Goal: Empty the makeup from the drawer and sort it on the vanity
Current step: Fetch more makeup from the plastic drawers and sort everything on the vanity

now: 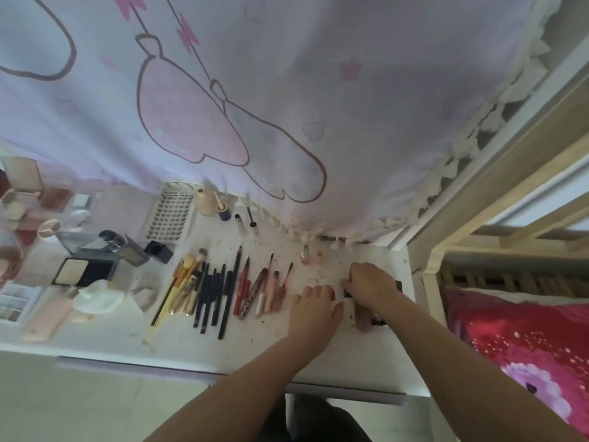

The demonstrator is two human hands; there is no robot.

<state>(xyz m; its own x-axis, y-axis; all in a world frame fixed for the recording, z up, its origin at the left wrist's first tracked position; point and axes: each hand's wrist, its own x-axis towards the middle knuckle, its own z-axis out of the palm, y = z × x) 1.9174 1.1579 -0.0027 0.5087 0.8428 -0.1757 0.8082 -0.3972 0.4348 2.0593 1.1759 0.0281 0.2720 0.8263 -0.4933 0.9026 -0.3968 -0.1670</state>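
Reaching forward from the near edge, two bare forearms cross the white speckled vanity surface. The left hand lies palm-down with its fingers straight and loosely together, their tips just beside a small group of dark and white tube-shaped cosmetics. The right hand has its fingers curled down over the far end of that group; whether they pinch one piece cannot be told. Left of the hands lies a row of reddish-brown lip pencils and tubes, then a row of black slim pencils, then gold-handled makeup brushes. Further left sit a black open powder compact and a pastel eyeshadow palette. Beyond hangs a lilac curtain with pink cartoon print.
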